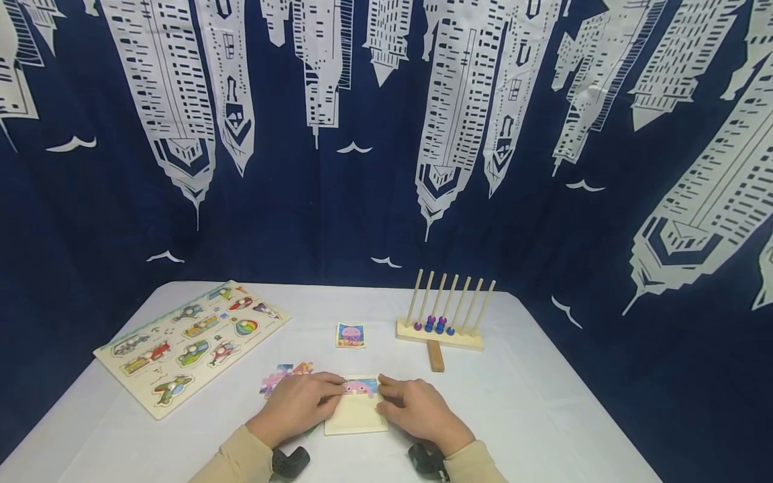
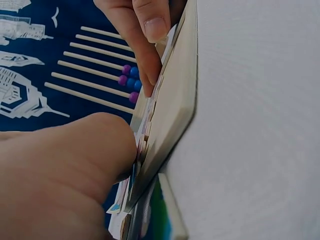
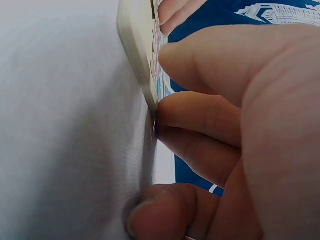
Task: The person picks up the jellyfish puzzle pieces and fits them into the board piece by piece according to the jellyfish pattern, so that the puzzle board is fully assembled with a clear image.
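Note:
A pale wooden puzzle tray lies flat on the table between both hands. Along its far side sits a row of jigsaw pieces showing a pink face on blue. The left hand touches these pieces and the tray's left side with its fingers. From the right, the other hand rests its thumb and fingertips at the tray's right edge. In the left wrist view, a green and blue piece lies beside the tray's near corner. Loose jigsaw pieces lie beyond the left hand, partly hidden by it.
A small picture card with a pink creature lies beyond the tray. At the back right stands a wooden peg rack with purple and blue beads, a wooden block before it. A large vehicle puzzle board covers the table's left.

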`<state>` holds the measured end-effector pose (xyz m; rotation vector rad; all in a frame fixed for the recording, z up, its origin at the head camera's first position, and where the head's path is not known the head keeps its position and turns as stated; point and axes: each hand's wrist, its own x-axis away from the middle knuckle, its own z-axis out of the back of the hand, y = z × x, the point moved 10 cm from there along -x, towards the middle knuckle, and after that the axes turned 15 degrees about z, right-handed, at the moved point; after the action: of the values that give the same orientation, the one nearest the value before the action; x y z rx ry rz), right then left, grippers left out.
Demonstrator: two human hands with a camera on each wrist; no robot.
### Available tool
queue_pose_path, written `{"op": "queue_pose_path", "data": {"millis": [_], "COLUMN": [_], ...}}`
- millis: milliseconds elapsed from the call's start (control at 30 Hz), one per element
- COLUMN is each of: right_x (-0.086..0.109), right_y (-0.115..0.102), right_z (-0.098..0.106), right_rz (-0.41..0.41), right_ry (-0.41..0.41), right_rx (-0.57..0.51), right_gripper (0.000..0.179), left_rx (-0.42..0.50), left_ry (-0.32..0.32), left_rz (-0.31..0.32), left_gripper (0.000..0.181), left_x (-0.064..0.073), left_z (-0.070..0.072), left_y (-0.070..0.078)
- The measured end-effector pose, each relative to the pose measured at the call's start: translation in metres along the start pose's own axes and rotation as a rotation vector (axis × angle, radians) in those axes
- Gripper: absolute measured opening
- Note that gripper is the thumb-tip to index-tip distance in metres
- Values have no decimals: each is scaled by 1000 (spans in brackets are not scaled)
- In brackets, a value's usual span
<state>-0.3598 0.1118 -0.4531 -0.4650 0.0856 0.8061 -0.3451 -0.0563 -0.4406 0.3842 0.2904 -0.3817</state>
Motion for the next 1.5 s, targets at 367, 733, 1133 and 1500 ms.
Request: {"op": "queue_pose_path", "data": {"millis": [367,733,1133,1500], "right_x": [0,-1,1,0], "right_y": [-1,-2,0,-1], "right_z": [1,1,0,0], "right_rz": [2,-3,-12,-11], "right_ry": [12,1,6,6], "right_rx": [-1,-12,-13,-12], "right_gripper": [39,39,39,38], "left_rx": [18,-25,16,50], "left_ry": [-17,-19,86,68], "left_rz": [27,24,27,30], "left_gripper": [19,20,18,13], "left_x": [2,1,2,3], "left_z": [-1,-3,10,7], "left_y": [-2,-1,2,-1]}}
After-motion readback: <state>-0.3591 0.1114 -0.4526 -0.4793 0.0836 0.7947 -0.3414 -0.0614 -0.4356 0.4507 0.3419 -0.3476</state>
